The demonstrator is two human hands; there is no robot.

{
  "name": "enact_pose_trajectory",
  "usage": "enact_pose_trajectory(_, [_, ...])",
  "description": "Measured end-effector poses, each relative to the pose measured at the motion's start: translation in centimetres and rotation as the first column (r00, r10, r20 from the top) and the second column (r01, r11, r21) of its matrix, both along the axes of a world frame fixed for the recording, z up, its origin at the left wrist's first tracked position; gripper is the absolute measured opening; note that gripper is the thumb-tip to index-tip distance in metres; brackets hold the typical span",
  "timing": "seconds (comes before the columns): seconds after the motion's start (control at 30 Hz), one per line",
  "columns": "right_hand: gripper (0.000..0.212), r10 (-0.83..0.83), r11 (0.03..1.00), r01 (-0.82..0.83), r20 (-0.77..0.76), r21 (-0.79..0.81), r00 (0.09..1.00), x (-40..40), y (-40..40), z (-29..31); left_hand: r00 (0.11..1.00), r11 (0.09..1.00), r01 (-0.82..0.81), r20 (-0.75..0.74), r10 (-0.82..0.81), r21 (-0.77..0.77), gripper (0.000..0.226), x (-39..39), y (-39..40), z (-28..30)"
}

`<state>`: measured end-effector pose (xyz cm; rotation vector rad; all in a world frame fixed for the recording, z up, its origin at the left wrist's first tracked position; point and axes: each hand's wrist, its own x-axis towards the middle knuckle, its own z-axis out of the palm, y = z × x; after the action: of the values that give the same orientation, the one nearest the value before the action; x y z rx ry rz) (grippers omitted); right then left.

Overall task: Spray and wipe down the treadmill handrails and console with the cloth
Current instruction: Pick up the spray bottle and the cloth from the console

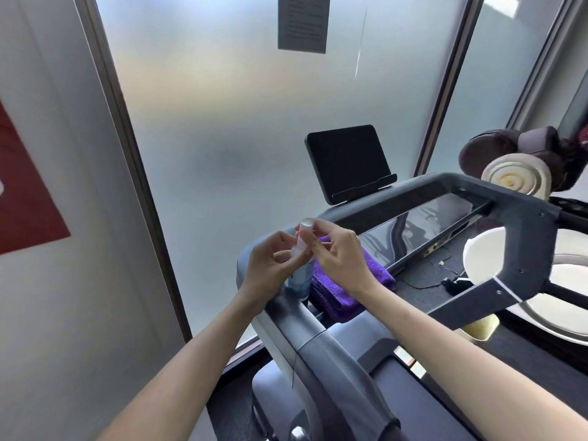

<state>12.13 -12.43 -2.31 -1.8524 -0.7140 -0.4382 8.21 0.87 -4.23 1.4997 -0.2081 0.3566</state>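
A small spray bottle (301, 276) with a clear cap and pale blue body stands upright on the treadmill's left console corner. My left hand (270, 264) curls its fingers round the bottle's middle. My right hand (337, 253) pinches the clear cap at the top. A folded purple cloth (375, 272) lies on the console just right of the bottle, partly under my right hand. The glossy console panel (423, 224) stretches to the right, and the grey left handrail (321, 354) runs down toward me. A dark screen (348, 160) stands behind the console.
A frosted window fills the background, with a grey wall at the left. A grey frame bar (521, 237) curves round the console's right end. Rolled mats (515, 176) and a white round object (483, 256) sit at the right.
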Motion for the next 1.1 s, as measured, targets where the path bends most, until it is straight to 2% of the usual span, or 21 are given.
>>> enact_pose_trajectory(0.23, [0.02,0.159,0.987,-0.157,-0.103,0.028,0.982,0.9,-0.7,0.3,1.0,1.0,0.02,-0.003,-0.02,0.013,0.015,0.2,0.4,0.3])
enact_pose_trajectory(0.4, [0.014,0.236,0.972,-0.232,-0.141,0.043,0.962,1.1,-0.7,0.9,0.999,0.999,-0.022,-0.025,0.022,0.029,0.019,0.2,0.3,0.6])
enact_pose_trajectory(0.53, [0.03,0.234,0.964,-0.199,-0.207,0.178,0.95,1.0,-0.3,1.1,0.999,0.998,-0.038,-0.026,0.039,0.039,0.023,0.3,0.0,0.6])
enact_pose_trajectory(0.63, [0.015,0.207,0.957,-0.157,-0.197,0.245,0.958,0.8,0.0,0.8,0.998,0.998,-0.055,-0.031,0.056,0.028,0.021,0.3,-0.1,0.4])
enact_pose_trajectory(0.7, [0.004,0.225,0.958,-0.189,-0.156,0.216,0.962,0.8,0.1,0.9,0.997,0.998,-0.067,-0.027,0.067,0.018,0.017,0.2,-0.2,0.4])
enact_pose_trajectory(0.97, [0.001,0.383,0.918,-0.344,-0.218,0.198,0.898,1.4,-0.9,1.6,0.998,0.998,-0.059,-0.006,0.059,0.035,0.022,0.3,-0.2,0.2])
enact_pose_trajectory(1.1, [0.015,0.432,0.901,-0.399,-0.268,0.172,0.861,1.7,-1.3,2.4,0.998,0.998,-0.053,-0.017,0.054,0.028,0.021,0.3,-0.1,0.2])
